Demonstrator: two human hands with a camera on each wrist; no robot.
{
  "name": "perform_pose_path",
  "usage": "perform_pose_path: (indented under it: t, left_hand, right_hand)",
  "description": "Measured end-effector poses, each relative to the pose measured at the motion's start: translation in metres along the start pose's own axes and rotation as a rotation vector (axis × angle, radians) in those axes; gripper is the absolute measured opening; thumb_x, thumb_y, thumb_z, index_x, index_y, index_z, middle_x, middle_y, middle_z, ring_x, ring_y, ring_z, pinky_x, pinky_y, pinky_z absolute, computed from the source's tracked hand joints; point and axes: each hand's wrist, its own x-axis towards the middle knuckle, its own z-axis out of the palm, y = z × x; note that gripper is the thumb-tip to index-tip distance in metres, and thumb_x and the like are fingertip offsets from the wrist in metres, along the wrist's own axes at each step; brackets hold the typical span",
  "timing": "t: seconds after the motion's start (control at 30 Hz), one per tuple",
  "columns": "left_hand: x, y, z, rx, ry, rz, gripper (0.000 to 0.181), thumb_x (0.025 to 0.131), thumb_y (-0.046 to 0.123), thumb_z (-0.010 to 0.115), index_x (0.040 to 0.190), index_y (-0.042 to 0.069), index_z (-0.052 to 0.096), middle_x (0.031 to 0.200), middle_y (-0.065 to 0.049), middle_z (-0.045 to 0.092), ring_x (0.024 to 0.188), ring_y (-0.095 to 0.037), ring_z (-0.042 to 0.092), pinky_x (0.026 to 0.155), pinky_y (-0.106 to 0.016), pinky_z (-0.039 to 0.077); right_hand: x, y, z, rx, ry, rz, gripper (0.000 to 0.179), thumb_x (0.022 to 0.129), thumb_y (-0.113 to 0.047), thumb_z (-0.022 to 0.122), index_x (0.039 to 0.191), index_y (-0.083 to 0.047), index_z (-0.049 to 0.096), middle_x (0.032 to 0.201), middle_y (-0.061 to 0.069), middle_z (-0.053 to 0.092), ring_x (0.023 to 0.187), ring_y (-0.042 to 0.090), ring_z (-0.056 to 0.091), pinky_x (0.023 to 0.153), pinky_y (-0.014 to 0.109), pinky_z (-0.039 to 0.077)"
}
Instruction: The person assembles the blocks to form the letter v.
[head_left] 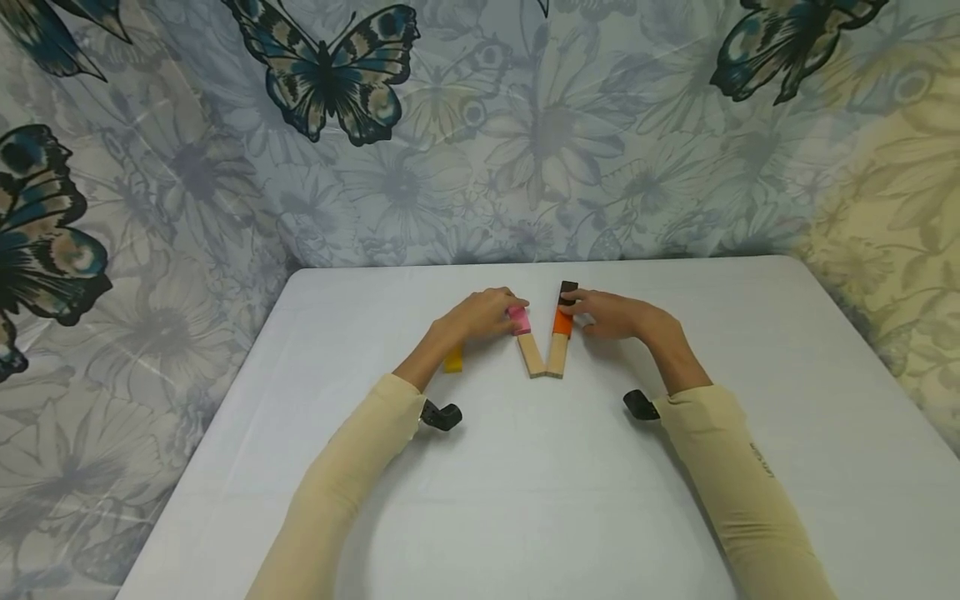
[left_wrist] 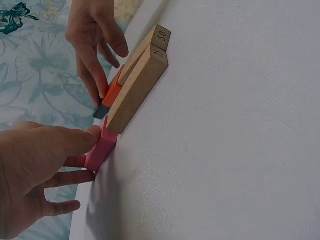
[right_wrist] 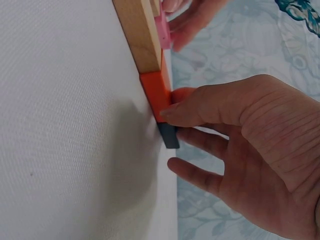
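Note:
Two plain wooden blocks lie on the white table in a V, their near ends meeting; the left wooden block [head_left: 532, 356] and the right wooden block [head_left: 557, 357] have numbers printed on their ends in the left wrist view. A pink block [left_wrist: 101, 150] continues the left arm of the V, and my left hand [head_left: 483, 315] pinches it between thumb and fingers. Beyond the right wooden block come an orange block [right_wrist: 156, 92] and then a black block [right_wrist: 168, 136]. My right hand [head_left: 615, 315] pinches the orange block, its thumb near the black one.
A yellow block [head_left: 453, 360] lies beside my left wrist, partly hidden by it. The white table [head_left: 525, 500] ends at a back edge close behind the blocks. Butterfly-patterned cloth [head_left: 480, 183] hangs behind. Black wrist devices stick out from both sleeves.

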Motion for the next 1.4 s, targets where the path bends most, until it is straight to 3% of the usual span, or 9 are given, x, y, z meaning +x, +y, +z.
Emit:
perform_pose_path:
  t: [0.23,0.87,1.4]
  left_hand:
    - [-0.0037,0.0029,0.003,0.013,-0.004,0.03,0.041,0.104,0.023,0.065,0.144,0.015,0.065,0.14,-0.013,0.066,0.123,-0.027,0.066,0.105,-0.043,0.057]
    - [-0.007,0.0014,0.0052,-0.004,0.004,0.032,0.038,0.105,0.026,0.065,0.141,0.014,0.067,0.139,-0.013,0.066,0.124,-0.026,0.066,0.106,-0.042,0.056]
    - [-0.0076,0.0037,0.004,0.007,0.008,0.018,0.038,0.104,0.027,0.066,0.14,0.016,0.068,0.142,-0.009,0.065,0.127,-0.025,0.066,0.106,-0.044,0.057]
  right_hand:
    - [0.0015,0.0,0.0011,0.0,0.007,-0.008,0.052,0.098,0.002,0.06,0.15,0.004,0.052,0.164,0.03,0.037,0.152,0.054,0.035,0.122,0.065,0.034]
    - [0.0034,0.002,0.0019,-0.019,0.013,-0.031,0.051,0.099,0.001,0.06,0.15,0.005,0.052,0.164,0.03,0.038,0.151,0.054,0.036,0.122,0.065,0.035]
    - [0.0023,0.0016,0.0015,-0.01,0.002,0.003,0.052,0.1,-0.001,0.061,0.151,0.002,0.052,0.165,0.029,0.037,0.152,0.053,0.036,0.122,0.065,0.034]
